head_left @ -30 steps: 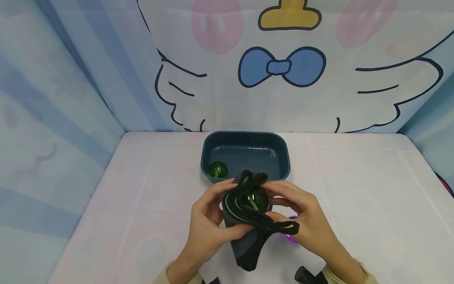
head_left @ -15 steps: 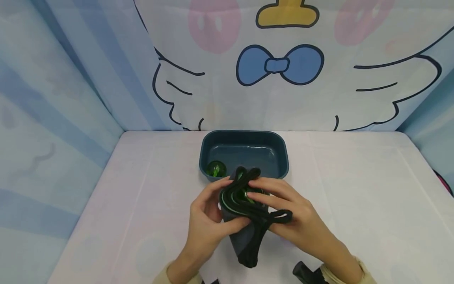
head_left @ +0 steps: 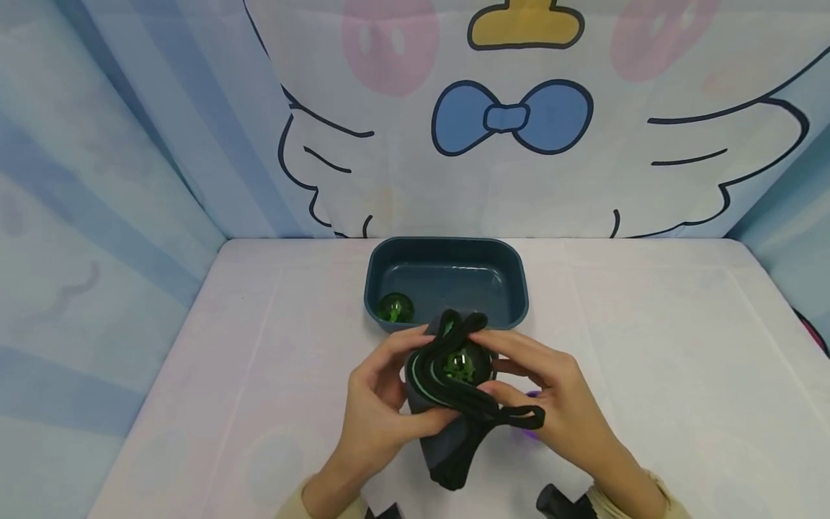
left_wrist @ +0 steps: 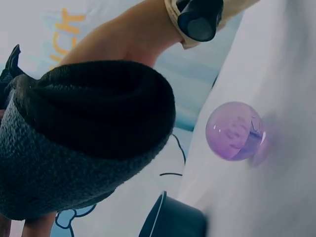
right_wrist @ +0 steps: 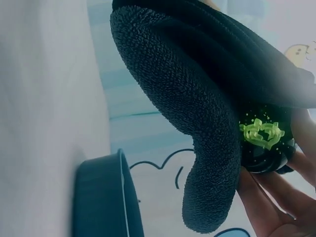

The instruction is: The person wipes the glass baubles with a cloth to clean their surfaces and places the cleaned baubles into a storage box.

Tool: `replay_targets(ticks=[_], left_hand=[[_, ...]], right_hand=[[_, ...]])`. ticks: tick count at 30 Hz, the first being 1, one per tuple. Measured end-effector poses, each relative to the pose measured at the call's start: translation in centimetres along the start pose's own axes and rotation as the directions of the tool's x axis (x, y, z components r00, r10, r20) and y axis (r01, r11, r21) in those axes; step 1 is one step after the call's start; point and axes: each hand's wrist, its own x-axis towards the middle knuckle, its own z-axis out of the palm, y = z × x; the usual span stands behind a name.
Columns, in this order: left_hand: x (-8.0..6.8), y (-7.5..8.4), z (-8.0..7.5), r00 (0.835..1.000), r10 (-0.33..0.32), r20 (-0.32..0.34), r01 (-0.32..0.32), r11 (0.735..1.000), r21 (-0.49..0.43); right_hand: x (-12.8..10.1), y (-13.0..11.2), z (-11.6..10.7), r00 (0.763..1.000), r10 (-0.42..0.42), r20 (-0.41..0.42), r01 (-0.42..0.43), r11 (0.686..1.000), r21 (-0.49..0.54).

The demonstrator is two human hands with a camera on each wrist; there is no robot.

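Left hand [head_left: 379,404] gripping dark sock [head_left: 447,440] at cuff; right hand [head_left: 551,404] pinching cuff's opposite side. Green ball [head_left: 462,366] inside sock mouth, between hands. Purple ball [head_left: 530,432] under right hand, on table [head_left: 648,375]. Tray [head_left: 447,277] beyond fingertips, second green ball [head_left: 395,308] inside

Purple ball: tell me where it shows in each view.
Head: the purple ball peeks out as a sliver on the table, mostly hidden behind the right hand.
Left wrist: right of centre, in full, lying on the white table.
Right wrist: not in it.
Shared landmark: the dark teal tray, at bottom centre and bottom left.
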Motion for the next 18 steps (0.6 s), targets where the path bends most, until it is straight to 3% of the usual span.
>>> replay_targets(ticks=[3, 8, 14, 18], left_hand=[[0.02, 0.06, 0.08, 1.0, -0.016, -0.017, 0.016, 1.0, 0.012], [0.03, 0.06, 0.08, 0.999, -0.014, -0.04, 0.015, 1.0, 0.027], [0.04, -0.12, 0.14, 0.999, -0.012, -0.047, 0.012, 1.0, 0.011], [0.09, -0.09, 0.11, 0.996, -0.058, -0.067, 0.058, 0.998, -0.012]], right_hand=[[0.08, 0.07, 0.09, 1.0, 0.012, -0.012, -0.011, 0.999, 0.031], [0.19, 0.28, 0.09, 0.996, -0.076, -0.051, 0.08, 0.993, 0.082], [0.26, 0.52, -0.45, 0.978, -0.209, 0.028, 0.21, 0.977, -0.049], [0.44, 0.73, -0.25, 0.964, -0.26, 0.059, 0.266, 0.957, -0.119]])
